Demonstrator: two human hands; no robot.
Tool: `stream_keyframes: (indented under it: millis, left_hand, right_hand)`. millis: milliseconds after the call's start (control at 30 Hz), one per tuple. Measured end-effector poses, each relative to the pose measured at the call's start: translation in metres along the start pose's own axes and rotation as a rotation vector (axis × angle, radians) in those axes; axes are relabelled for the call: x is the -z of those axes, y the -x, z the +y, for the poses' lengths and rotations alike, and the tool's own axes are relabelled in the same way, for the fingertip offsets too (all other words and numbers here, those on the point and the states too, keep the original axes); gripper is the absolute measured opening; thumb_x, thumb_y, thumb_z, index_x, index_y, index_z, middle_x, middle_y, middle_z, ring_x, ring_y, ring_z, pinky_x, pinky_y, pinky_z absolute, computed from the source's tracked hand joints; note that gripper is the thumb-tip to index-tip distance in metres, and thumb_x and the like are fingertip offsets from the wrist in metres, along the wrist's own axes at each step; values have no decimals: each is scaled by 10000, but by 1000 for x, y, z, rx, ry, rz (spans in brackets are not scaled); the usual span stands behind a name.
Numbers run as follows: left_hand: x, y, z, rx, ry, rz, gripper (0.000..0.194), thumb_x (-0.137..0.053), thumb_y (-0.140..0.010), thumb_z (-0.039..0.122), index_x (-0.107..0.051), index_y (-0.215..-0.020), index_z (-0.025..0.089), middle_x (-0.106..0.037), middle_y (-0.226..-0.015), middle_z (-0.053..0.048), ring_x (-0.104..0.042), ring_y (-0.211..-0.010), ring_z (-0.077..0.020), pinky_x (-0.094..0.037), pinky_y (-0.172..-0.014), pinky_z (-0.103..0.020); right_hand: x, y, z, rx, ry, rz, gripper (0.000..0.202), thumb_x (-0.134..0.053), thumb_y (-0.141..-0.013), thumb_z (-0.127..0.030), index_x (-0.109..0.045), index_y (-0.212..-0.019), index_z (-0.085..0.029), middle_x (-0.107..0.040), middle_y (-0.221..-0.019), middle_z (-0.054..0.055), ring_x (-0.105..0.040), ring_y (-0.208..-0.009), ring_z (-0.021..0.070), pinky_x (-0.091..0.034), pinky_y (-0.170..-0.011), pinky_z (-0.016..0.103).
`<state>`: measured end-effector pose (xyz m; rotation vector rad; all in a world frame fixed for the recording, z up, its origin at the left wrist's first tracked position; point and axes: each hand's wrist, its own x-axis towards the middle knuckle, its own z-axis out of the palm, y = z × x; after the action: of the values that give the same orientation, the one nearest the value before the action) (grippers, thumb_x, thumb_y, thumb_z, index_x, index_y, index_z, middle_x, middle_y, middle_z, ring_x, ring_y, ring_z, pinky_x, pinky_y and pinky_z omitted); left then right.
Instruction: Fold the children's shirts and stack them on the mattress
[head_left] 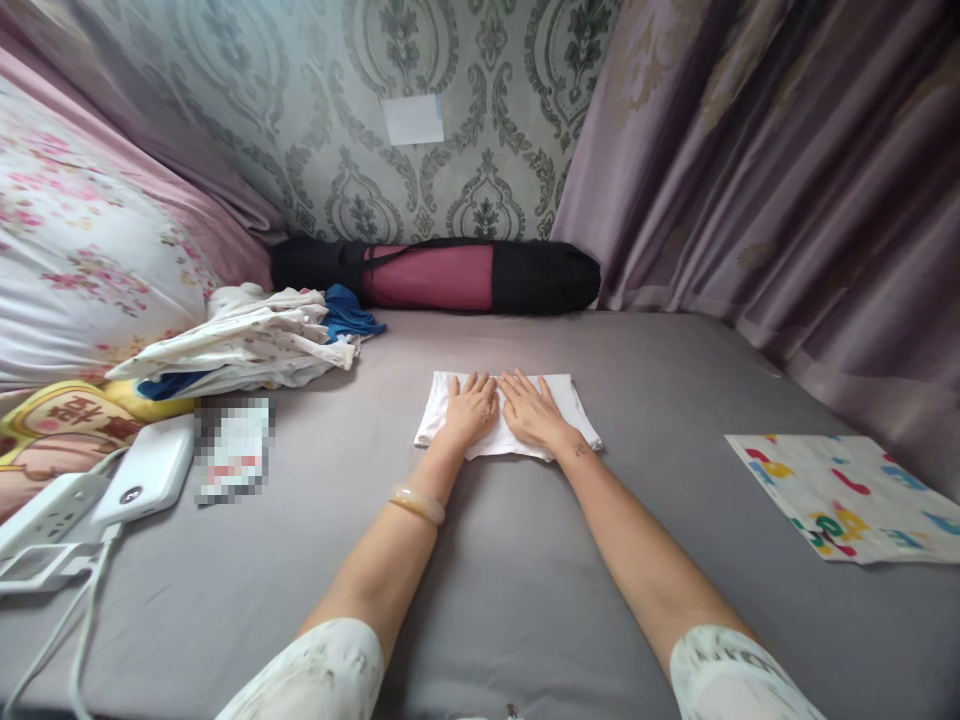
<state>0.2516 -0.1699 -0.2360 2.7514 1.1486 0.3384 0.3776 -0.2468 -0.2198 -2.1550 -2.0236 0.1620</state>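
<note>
Now | left hand (472, 408), right hand (529, 408): flat, unclenched, side by side | atop white cloth (511, 440) | grey sheet (510, 560) beneath

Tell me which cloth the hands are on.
The folded white cloth in the middle: the left hand and right hand lie flat on it, while neither touches the clothes pile or patterned cloth.

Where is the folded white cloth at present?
In the head view, the folded white cloth lies centrally on the grey sheet, beneath the left hand and right hand.
</note>
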Motion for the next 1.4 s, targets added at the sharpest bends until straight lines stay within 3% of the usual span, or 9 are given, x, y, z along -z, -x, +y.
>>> stream_keyframes:
  millis: [267,467,833,1067,1233,1400]
  left_hand:
    - [-5,-2,-5,1,-3,-34,479,-282,-978,271,-421,-1429,185,-399,-1523,-104,-315,-1430,-262,-218,-1161,-540]
    - [2,7,4,-28,-57,70,479,-272,-991,323,-436,-1420,192,-391,-1525,-121,-273,-1446,-280,-159,-1166,-572]
    - [-2,11,5,21,-31,-26,516,-287,-988,403,-406,-1445,193,-384,-1522,-148,-299,-1421,-341,-212,-1134,-597]
    - [2,15,-6,132,-82,121,508,-285,-984,406,-466,-1389,161,-431,-1485,-177,-299,-1423,-345,-169,-1145,-612]
    - [3,14,-10,223,-102,14,553,-241,-985,427,-433,-1407,126,-384,-1514,-182,-259,-1444,-328,-200,-1148,-581]
    - [9,16,-6,232,-118,-25,567,-219,-985,424,-421,-1422,123,-361,-1531,-173,-245,-1451,-321,-195,-1155,-568]
  right_hand:
    - [-3,-5,0,9,-58,-68,594,-252,-935,-249,-307,-1518,-154,-294,-1575,46,-206,-1463,210,-114,-1191,489]
    - [3,7,3,-56,1,27,562,-240,-969,-299,-339,-1507,-168,-276,-1580,70,-167,-1472,249,-70,-1184,530]
    - [4,14,2,-116,-6,-42,552,-269,-973,-331,-346,-1503,-200,-276,-1582,66,-198,-1461,279,-109,-1166,576]
    - [7,19,17,-202,30,22,561,-236,-994,-373,-340,-1505,-167,-269,-1582,99,-193,-1461,291,-85,-1165,585]
    - [2,18,20,-242,35,-12,556,-245,-994,-377,-340,-1505,-178,-270,-1585,73,-190,-1462,269,-82,-1175,551]
    - [3,19,20,-240,22,-3,551,-237,-993,-364,-342,-1504,-184,-277,-1583,72,-191,-1462,263,-81,-1175,552]
